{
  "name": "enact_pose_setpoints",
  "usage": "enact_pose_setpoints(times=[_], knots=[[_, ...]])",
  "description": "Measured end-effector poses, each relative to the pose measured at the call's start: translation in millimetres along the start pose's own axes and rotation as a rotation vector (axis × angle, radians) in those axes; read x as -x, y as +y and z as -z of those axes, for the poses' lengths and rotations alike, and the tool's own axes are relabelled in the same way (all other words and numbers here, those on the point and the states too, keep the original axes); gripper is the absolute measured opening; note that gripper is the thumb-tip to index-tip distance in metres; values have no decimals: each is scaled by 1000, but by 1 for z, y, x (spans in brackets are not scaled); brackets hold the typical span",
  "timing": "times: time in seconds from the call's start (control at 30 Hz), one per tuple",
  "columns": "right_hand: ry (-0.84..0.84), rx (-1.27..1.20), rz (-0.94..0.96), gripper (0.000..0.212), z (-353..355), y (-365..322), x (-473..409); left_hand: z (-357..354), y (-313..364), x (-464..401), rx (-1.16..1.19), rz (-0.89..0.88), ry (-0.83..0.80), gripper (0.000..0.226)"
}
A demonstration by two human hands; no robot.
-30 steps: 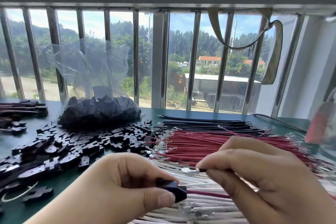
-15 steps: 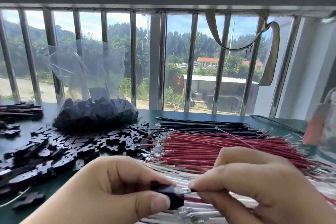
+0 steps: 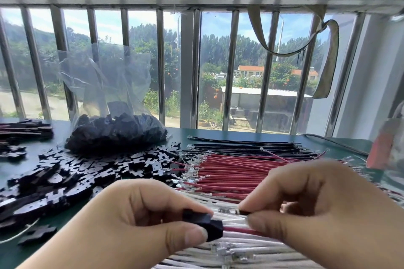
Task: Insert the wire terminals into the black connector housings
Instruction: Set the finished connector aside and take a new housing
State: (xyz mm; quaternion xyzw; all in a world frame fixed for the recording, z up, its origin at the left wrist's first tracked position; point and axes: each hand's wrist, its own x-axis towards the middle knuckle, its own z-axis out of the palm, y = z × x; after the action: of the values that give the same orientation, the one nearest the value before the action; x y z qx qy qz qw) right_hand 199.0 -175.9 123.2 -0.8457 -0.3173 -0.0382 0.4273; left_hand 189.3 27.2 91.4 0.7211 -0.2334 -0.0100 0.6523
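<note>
From the head view, I am pinching one black housing (image 3: 204,226) in my left hand (image 3: 140,223), a red wire (image 3: 237,230) already seated. My right hand (image 3: 323,209) is pinching a black wire's terminal (image 3: 227,211) just beside it, not yet inserted. Loose housings (image 3: 72,172) and wire bundles (image 3: 236,170) are covering the surface (image 3: 32,253); most work is remaining.

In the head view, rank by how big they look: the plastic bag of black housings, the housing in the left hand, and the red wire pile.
1. red wire pile
2. plastic bag, close to it, so unsure
3. housing, smallest despite being nearest, pinched by the left hand
</note>
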Motion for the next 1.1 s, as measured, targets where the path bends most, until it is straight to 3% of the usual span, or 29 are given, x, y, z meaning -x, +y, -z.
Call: enact_pose_setpoints(times=[0.2,0.33,0.47,0.67,0.93,1.03,1.1], knots=[[-42,-94,-111,20,6,7,-3,0,-2,2,-83,7,-6,52],[-56,-113,-123,15,4,8,-4,2,-7,3,-282,-115,99,32],[-49,-113,-104,17,2,10,-3,1,-7,4,-273,-124,93,26],[-166,-156,-86,12,6,12,-4,0,-7,3,-294,-108,118,28],[46,103,38,12,-5,7,4,-5,-7,4,-133,1,75,36],[75,90,11,15,-8,1,6,-4,-6,5,-86,47,50,52],[66,45,-35,22,-8,0,6,-4,-6,3,-84,63,50,51]])
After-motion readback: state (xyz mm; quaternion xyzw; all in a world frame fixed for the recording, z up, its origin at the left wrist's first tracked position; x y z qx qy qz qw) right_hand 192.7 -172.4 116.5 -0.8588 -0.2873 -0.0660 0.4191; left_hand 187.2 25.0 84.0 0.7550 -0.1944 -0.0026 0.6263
